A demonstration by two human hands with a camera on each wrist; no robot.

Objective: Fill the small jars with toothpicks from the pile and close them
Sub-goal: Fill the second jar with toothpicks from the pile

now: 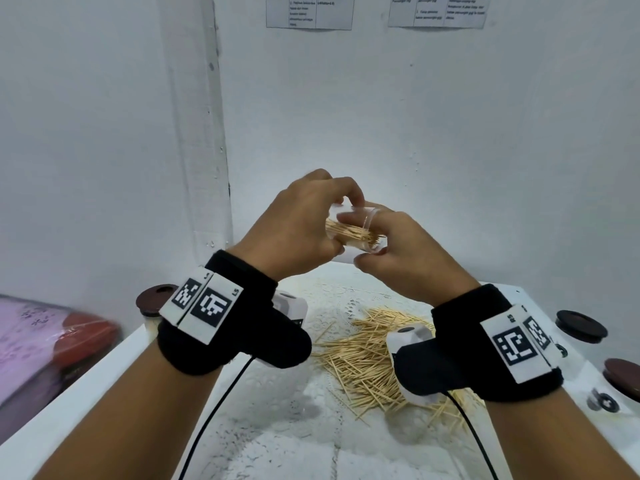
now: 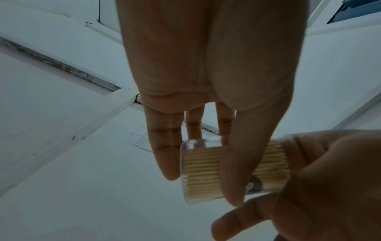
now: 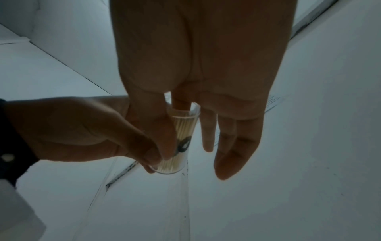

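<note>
A small clear jar (image 1: pixel 356 233) packed with toothpicks is held on its side, in the air above the table. My left hand (image 1: pixel 304 220) grips its body, thumb in front and fingers behind (image 2: pixel 164 154). My right hand (image 1: pixel 398 251) is at the jar's open end, with thumb and index finger pinching the rim while the other fingers (image 3: pixel 228 146) stay straight. The jar (image 3: pixel 183 130) carries a dark label and has no lid on it. The loose toothpick pile (image 1: pixel 374 355) lies on the white table (image 1: pixel 277 427) below my wrists.
Two dark brown lids (image 1: pixel 581 325) (image 1: pixel 623 374) lie at the table's right edge. Another brown lid (image 1: pixel 156 299) sits at the back left corner. A pink and red bundle (image 1: pixel 52 341) lies off the table's left side. A white wall stands close behind.
</note>
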